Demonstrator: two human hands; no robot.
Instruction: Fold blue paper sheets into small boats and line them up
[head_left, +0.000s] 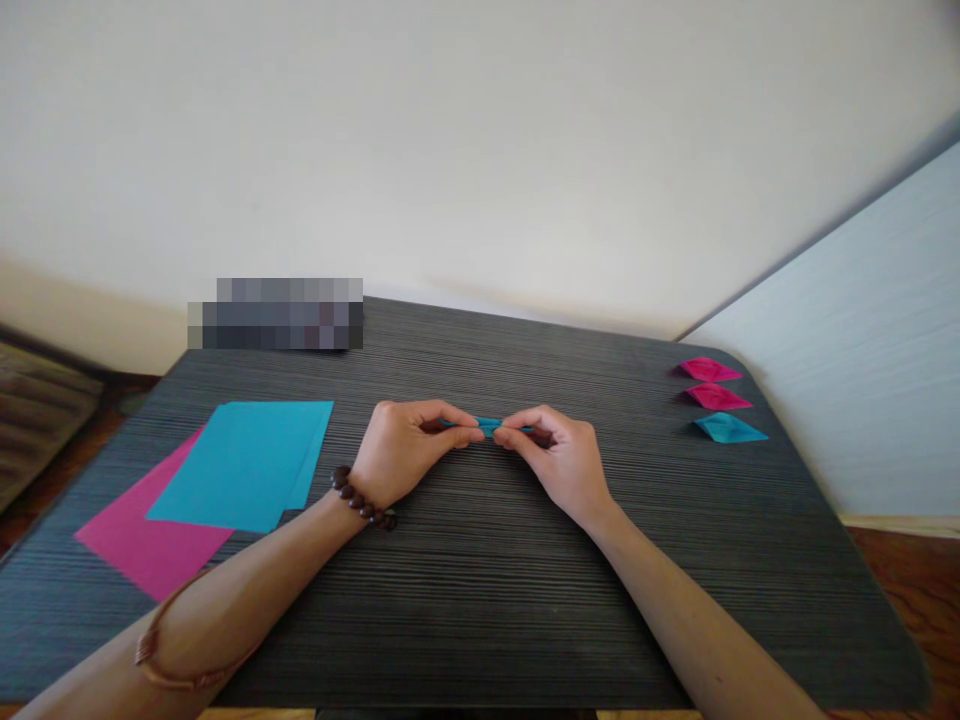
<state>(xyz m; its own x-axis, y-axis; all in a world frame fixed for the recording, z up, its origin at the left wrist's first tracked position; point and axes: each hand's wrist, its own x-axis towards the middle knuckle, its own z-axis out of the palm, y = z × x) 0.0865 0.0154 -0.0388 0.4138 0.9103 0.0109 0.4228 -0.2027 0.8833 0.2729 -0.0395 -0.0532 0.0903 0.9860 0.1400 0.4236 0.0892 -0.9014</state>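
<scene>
My left hand (405, 450) and my right hand (559, 455) meet at the middle of the dark striped table (480, 600). Both pinch a small folded piece of blue paper (489, 426), one hand at each end, with fingers closed on it. Most of the paper is hidden by my fingers. A dark bead bracelet sits on my left wrist.
Flat blue sheets (247, 460) lie on a pink sheet (146, 545) at the left of the table. Two folded pink paper shapes (709, 370) (716, 397) and one folded blue shape (729, 429) line the right edge. A white wall stands behind, a pale panel (870, 350) at right.
</scene>
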